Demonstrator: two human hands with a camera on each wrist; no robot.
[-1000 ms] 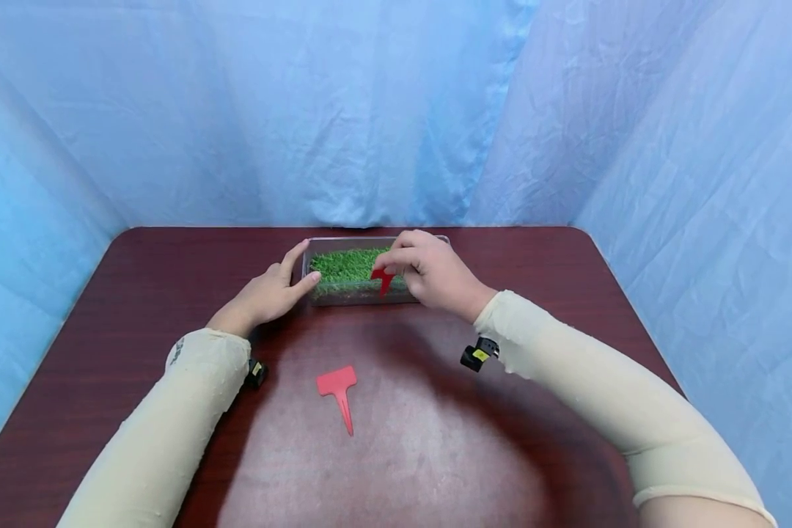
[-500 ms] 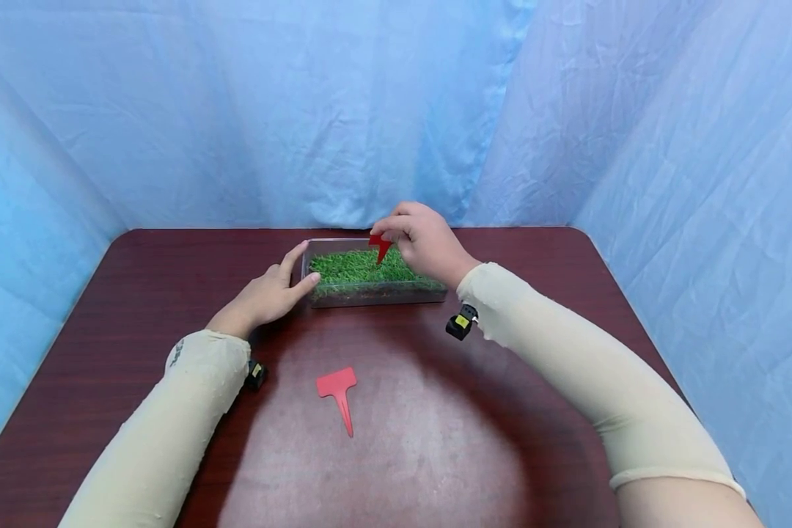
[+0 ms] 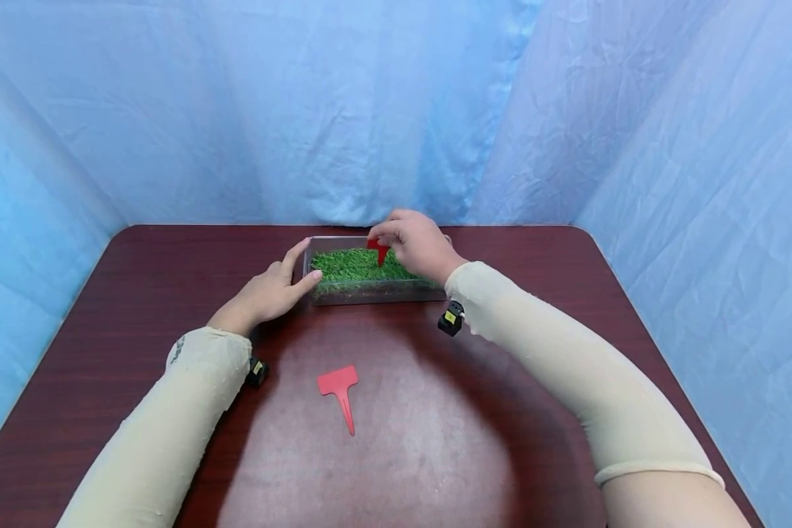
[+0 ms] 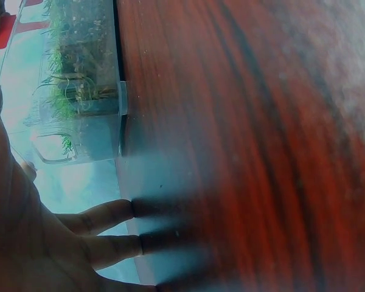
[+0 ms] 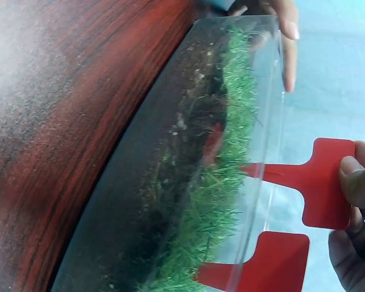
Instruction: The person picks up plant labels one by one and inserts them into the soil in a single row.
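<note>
The person's right hand is reaching over the far side of a clear tray of grass, its fingers curled and pinching the flat head of a red marker. In the right wrist view the marker is pointing its stake into the grass, with the fingertips sitting on the head's outer edge; a second red marker is standing in the grass just beside it. The left hand is lying on the table at the tray's left end, its fingers straight and slightly spread, thumb and forefinger touching the tray's wall. The tray is sitting near the table's far edge, about midway along it. A third red marker is lying flat nearer the table's front edge, well apart from both hands. Blue cloth is hanging behind the table.
</note>
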